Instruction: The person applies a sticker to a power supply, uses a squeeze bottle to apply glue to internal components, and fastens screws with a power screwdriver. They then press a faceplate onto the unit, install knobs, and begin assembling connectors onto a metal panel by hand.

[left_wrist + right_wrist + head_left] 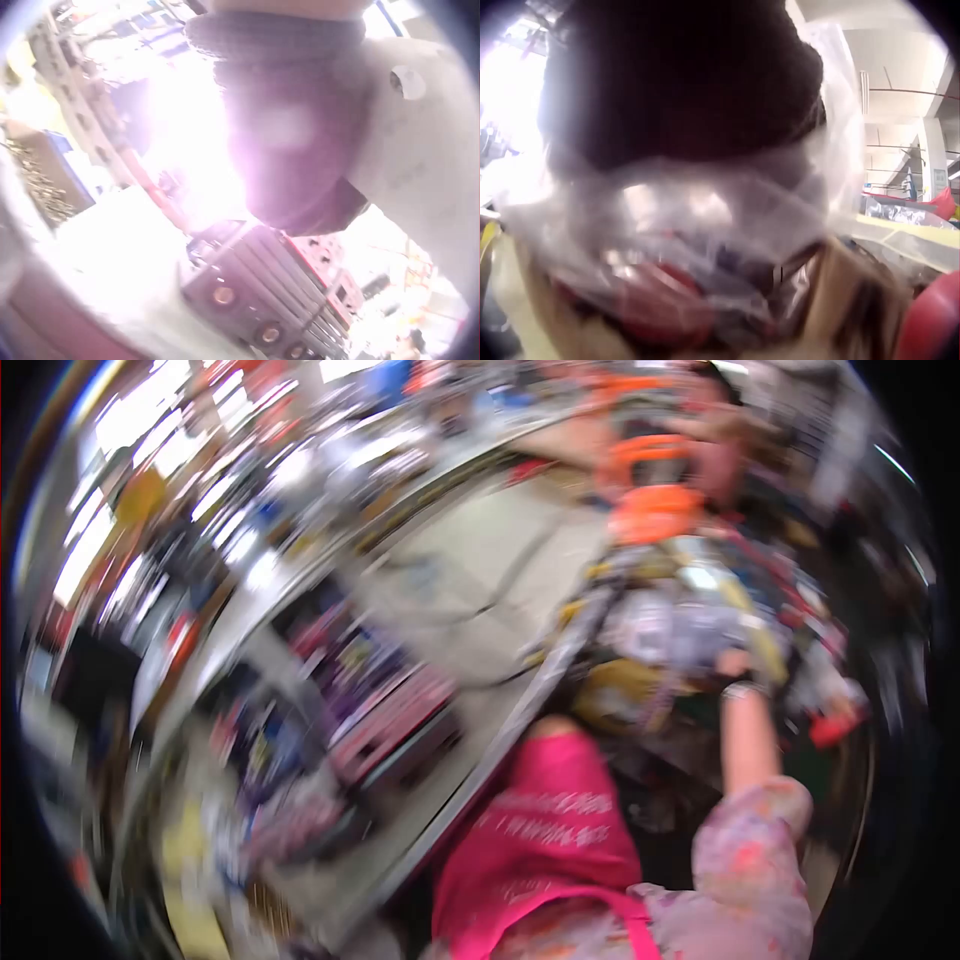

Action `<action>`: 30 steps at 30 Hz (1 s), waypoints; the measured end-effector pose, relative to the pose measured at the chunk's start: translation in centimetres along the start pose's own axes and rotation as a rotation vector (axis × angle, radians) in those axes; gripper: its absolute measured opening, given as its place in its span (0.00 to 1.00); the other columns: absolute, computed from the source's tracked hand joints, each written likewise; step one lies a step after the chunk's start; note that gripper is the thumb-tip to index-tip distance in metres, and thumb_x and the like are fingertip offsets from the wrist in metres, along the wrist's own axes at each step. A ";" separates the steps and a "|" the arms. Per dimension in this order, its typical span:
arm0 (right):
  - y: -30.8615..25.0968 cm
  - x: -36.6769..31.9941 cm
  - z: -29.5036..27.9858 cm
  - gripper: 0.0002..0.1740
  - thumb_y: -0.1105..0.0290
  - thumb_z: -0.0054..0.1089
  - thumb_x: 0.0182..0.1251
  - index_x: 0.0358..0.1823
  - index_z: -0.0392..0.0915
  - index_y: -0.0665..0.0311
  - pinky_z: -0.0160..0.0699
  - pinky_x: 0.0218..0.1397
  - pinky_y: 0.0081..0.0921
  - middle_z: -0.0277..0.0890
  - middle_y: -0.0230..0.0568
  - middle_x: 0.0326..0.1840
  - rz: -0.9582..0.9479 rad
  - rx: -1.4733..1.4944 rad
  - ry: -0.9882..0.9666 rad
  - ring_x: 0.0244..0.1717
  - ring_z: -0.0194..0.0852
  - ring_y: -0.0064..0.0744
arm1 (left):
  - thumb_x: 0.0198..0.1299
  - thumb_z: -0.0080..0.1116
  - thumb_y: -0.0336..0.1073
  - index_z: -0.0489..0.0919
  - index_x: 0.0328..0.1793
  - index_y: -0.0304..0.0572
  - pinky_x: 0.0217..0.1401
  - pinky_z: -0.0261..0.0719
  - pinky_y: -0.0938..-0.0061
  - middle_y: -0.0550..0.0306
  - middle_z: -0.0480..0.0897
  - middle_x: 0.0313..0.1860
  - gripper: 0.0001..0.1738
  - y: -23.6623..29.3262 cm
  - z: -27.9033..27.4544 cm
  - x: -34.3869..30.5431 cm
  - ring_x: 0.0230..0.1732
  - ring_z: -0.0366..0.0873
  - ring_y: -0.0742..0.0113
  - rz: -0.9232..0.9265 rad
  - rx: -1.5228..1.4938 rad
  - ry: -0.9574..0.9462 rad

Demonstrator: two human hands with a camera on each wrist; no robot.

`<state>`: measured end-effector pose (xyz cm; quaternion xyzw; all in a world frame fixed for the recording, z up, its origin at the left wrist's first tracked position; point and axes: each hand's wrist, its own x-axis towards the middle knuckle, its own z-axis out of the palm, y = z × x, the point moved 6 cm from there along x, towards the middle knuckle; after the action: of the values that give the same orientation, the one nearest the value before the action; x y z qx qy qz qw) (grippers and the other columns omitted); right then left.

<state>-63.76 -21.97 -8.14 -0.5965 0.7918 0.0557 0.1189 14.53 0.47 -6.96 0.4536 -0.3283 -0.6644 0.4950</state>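
Observation:
My right hand reaches into a pile of clear plastic bags on the right in the head view, its fingers lost in the blur. In the right wrist view, clear plastic drapes across a dark, knitted-looking covering at the hand, and the fingers are hidden. A red thing shows through the plastic. A dark grey covering at my left hand fills the upper middle of the left wrist view, with no fingers distinct. Below it is a ridged metal block with round fittings.
A pink-topped box and mixed small items lie on the pale bench at left. A yellow bag sits below the plastic. Bright orange things and another person's arm appear farther back.

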 end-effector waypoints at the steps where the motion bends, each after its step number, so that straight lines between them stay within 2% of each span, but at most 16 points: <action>1: 0.1 -0.6 -0.4 0.25 0.60 0.48 0.68 0.62 0.73 0.64 0.69 0.63 0.33 0.73 0.53 0.62 -0.023 -0.022 0.033 0.61 0.72 0.46 | 0.64 0.55 0.39 0.74 0.53 0.35 0.26 0.73 0.75 0.56 0.80 0.29 0.17 -0.7 -1.7 -1.9 0.24 0.74 0.69 0.056 -0.134 0.176; 5: 1.7 0.4 -2.1 0.24 0.61 0.49 0.68 0.61 0.73 0.65 0.69 0.63 0.33 0.73 0.52 0.62 -0.113 -0.119 0.155 0.61 0.72 0.45 | 0.61 0.55 0.35 0.77 0.45 0.35 0.29 0.75 0.72 0.54 0.81 0.28 0.11 -6.1 -6.6 -8.7 0.26 0.77 0.66 0.258 -0.502 0.750; 8: 1.6 2.3 -2.6 0.23 0.62 0.49 0.68 0.61 0.73 0.65 0.69 0.63 0.33 0.73 0.51 0.61 -0.167 -0.171 0.208 0.61 0.72 0.45 | 0.59 0.55 0.31 0.79 0.38 0.35 0.31 0.77 0.69 0.53 0.82 0.28 0.07 -11.4 -11.4 -12.2 0.28 0.80 0.63 0.251 -0.425 1.025; 10: 1.3 2.4 -3.1 0.23 0.63 0.50 0.68 0.61 0.73 0.65 0.68 0.63 0.33 0.73 0.51 0.61 -0.181 -0.193 0.239 0.61 0.72 0.45 | 0.58 0.55 0.35 0.80 0.44 0.46 0.42 0.78 0.66 0.55 0.83 0.36 0.09 -17.4 -19.7 -14.1 0.39 0.81 0.59 0.084 0.650 0.872; 11: 1.4 2.2 -3.2 0.23 0.64 0.50 0.68 0.61 0.73 0.65 0.68 0.63 0.33 0.73 0.51 0.61 -0.183 -0.193 0.255 0.61 0.72 0.45 | 0.58 0.55 0.37 0.80 0.47 0.51 0.48 0.79 0.64 0.57 0.84 0.40 0.11 -19.5 -21.3 -14.5 0.44 0.81 0.57 -0.029 1.170 0.705; 14: 1.8 1.4 -3.5 0.22 0.65 0.50 0.68 0.61 0.73 0.65 0.68 0.63 0.33 0.73 0.50 0.61 -0.164 -0.210 0.314 0.60 0.72 0.44 | 0.59 0.54 0.42 0.78 0.50 0.47 0.52 0.77 0.66 0.52 0.83 0.45 0.15 -18.7 -19.1 -11.1 0.48 0.80 0.59 -0.290 1.312 0.722; 16: 2.3 0.6 -3.9 0.22 0.66 0.51 0.68 0.61 0.73 0.65 0.68 0.63 0.33 0.73 0.50 0.61 -0.148 -0.209 0.359 0.60 0.72 0.44 | 0.60 0.52 0.45 0.76 0.56 0.44 0.55 0.76 0.66 0.49 0.83 0.48 0.21 -23.3 -23.8 -11.9 0.51 0.80 0.57 -0.300 1.132 1.095; 17: 2.6 0.2 -4.0 0.21 0.66 0.51 0.68 0.61 0.72 0.65 0.67 0.63 0.33 0.73 0.49 0.61 -0.137 -0.208 0.379 0.60 0.72 0.44 | 0.62 0.51 0.47 0.75 0.60 0.41 0.57 0.74 0.66 0.47 0.82 0.51 0.24 -25.0 -25.1 -12.3 0.52 0.79 0.53 -0.252 0.322 1.380; 18: 2.8 -0.2 -4.0 0.21 0.66 0.51 0.68 0.61 0.72 0.65 0.67 0.63 0.33 0.74 0.49 0.61 -0.125 -0.208 0.402 0.60 0.72 0.44 | 0.63 0.49 0.49 0.73 0.63 0.38 0.59 0.73 0.66 0.45 0.81 0.54 0.27 -26.7 -25.1 -12.8 0.54 0.78 0.50 0.055 -0.478 1.765; 21: 3.8 -1.5 -4.6 0.21 0.68 0.51 0.68 0.60 0.72 0.66 0.67 0.63 0.33 0.74 0.48 0.61 -0.089 -0.203 0.475 0.60 0.71 0.44 | 0.63 0.52 0.53 0.79 0.47 0.38 0.49 0.76 0.65 0.52 0.82 0.40 0.23 -24.3 -24.0 -14.8 0.41 0.80 0.55 -0.277 0.327 2.190; 22: 4.2 -2.0 -4.7 0.21 0.68 0.52 0.68 0.60 0.72 0.66 0.67 0.63 0.33 0.74 0.48 0.61 -0.080 -0.201 0.501 0.60 0.71 0.44 | 0.63 0.53 0.52 0.79 0.48 0.42 0.46 0.77 0.66 0.54 0.82 0.38 0.21 -24.7 -24.8 -14.6 0.38 0.80 0.55 -0.248 0.234 2.098; 24: 5.1 -2.8 -5.3 0.20 0.69 0.52 0.68 0.60 0.72 0.66 0.67 0.63 0.33 0.74 0.48 0.61 -0.061 -0.196 0.565 0.60 0.71 0.43 | 0.63 0.53 0.51 0.80 0.48 0.45 0.46 0.77 0.64 0.56 0.82 0.39 0.20 -25.8 -25.6 -13.8 0.40 0.79 0.56 0.026 -0.094 1.778; 25: 5.6 -3.0 -5.7 0.20 0.69 0.52 0.68 0.60 0.72 0.66 0.66 0.63 0.33 0.74 0.47 0.61 -0.054 -0.201 0.611 0.60 0.71 0.43 | 0.64 0.52 0.51 0.80 0.48 0.46 0.46 0.76 0.63 0.56 0.82 0.39 0.19 -22.9 -23.1 -13.0 0.42 0.79 0.57 0.152 -0.246 1.604; 26: 6.0 -3.4 -5.8 0.20 0.70 0.52 0.68 0.60 0.72 0.66 0.66 0.63 0.33 0.74 0.47 0.61 -0.043 -0.192 0.669 0.60 0.71 0.43 | 0.65 0.51 0.48 0.79 0.52 0.49 0.48 0.77 0.61 0.57 0.81 0.44 0.16 -20.8 -20.2 -12.6 0.48 0.78 0.57 0.032 -0.483 1.512; 29: 10.9 -3.5 -6.8 0.21 0.67 0.54 0.68 0.60 0.72 0.66 0.67 0.61 0.32 0.74 0.47 0.61 -0.069 -0.067 0.981 0.59 0.72 0.43 | 0.64 0.51 0.47 0.77 0.55 0.52 0.49 0.76 0.56 0.58 0.79 0.50 0.17 -19.3 -19.2 -12.9 0.51 0.76 0.57 -0.231 -0.497 1.205; 30: 12.1 -3.8 -6.5 0.21 0.63 0.56 0.69 0.59 0.74 0.66 0.69 0.59 0.31 0.77 0.47 0.58 0.004 -0.010 1.061 0.57 0.74 0.43 | 0.62 0.53 0.49 0.72 0.65 0.50 0.52 0.71 0.40 0.55 0.73 0.59 0.27 -21.1 -21.6 -13.7 0.57 0.70 0.48 -0.241 -0.342 1.119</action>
<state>-75.14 -16.55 -1.52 -0.5417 0.7441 -0.2497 -0.3010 28.31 20.01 -29.87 0.6824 0.1479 -0.4196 0.5799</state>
